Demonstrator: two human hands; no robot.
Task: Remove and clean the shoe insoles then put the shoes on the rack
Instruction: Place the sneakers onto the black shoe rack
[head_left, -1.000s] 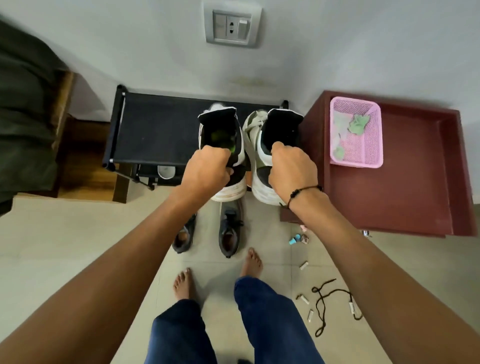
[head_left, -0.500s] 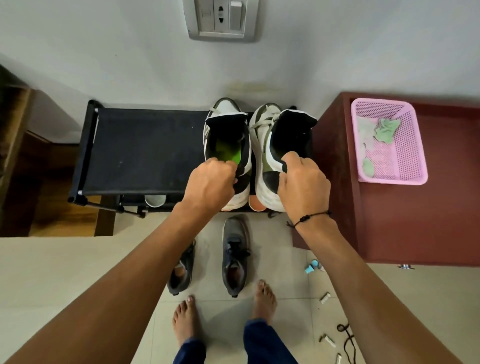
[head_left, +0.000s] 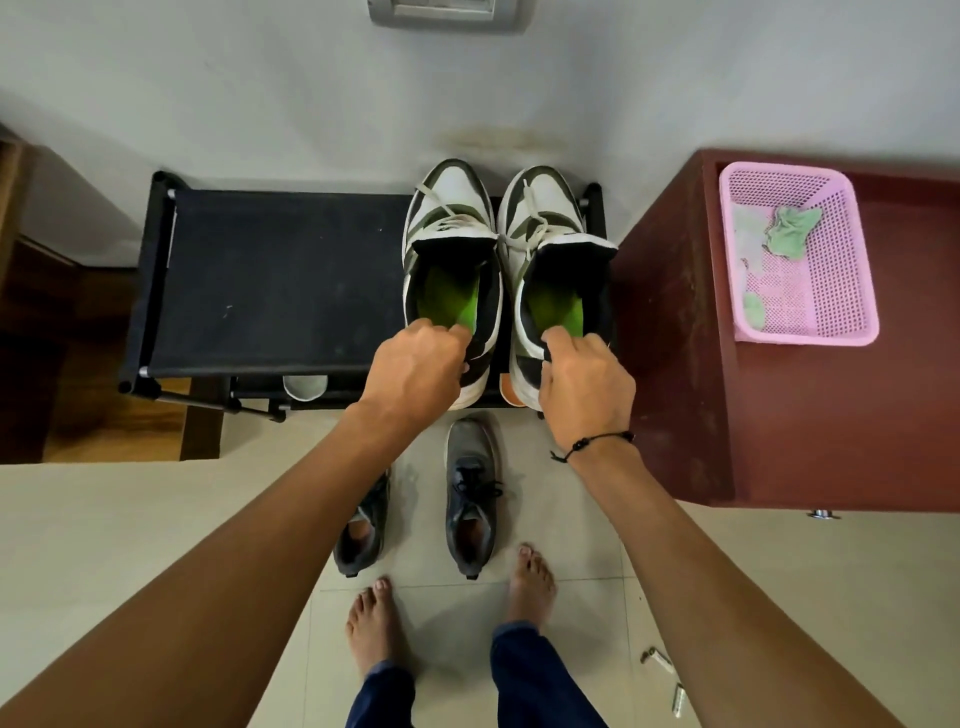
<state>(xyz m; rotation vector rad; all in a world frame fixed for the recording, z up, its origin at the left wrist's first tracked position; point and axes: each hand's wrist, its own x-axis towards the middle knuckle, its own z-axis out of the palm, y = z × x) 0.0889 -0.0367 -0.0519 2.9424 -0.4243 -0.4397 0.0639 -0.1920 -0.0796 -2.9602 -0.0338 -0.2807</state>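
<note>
The shoes, a white-and-olive pair, sit side by side on the right end of the black rack (head_left: 270, 280) in the upper middle of the frame, toes toward the wall, heels toward the person. The left shoe (head_left: 451, 249) and the right shoe (head_left: 550, 244) touch along their inner sides, and each shows a bright green insole (head_left: 449, 299) in its opening.

To the right, a dark red cabinet (head_left: 831, 426) carries a pink basket (head_left: 800, 254) with a green cloth (head_left: 792, 231) in it. Low in the frame, a grey pair of shoes (head_left: 470, 493) lies on the floor near the bare feet.

The left hand (head_left: 418, 366) has its fingers curled over the heel collar of the left shoe, pinching it. The right hand (head_left: 587, 384) grips the heel collar of the right shoe the same way.

The step looks like seating the pair on the rack. To do it well, both heels should rest fully on the fabric shelf rather than overhanging its front bar, where they seem to sit now. Pushing them evenly toward the wall, then letting go of both collars together, should keep them from tipping forward onto the grey pair below.
</note>
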